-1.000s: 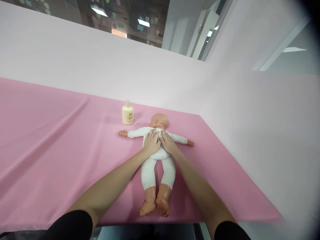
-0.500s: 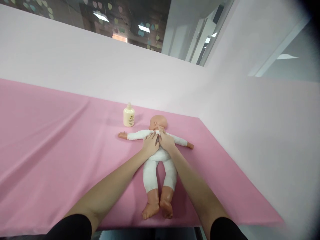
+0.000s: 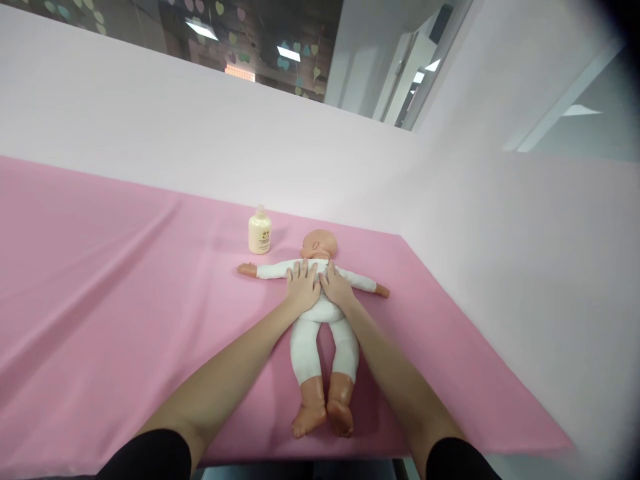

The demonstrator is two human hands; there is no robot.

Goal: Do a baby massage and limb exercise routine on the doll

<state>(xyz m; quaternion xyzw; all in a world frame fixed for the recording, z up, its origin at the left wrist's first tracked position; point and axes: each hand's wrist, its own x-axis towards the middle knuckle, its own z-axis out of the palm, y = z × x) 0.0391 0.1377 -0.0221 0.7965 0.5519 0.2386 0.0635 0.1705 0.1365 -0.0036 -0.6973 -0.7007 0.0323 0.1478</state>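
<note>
The baby doll lies face down on the pink desk, head at the far end, arms spread. Pressing unevenly could slide it sideways on the smooth cloth or nudge it toward the lotion bottle just beyond. The left hand and right hand rest flat and open on its back, side by side, clasping nothing.

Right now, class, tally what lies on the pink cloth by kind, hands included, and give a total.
Baby doll: 1
Cream bottle: 1
Hands flat on the doll's trunk: 2, left hand and right hand
Total on the pink cloth: 4
</note>
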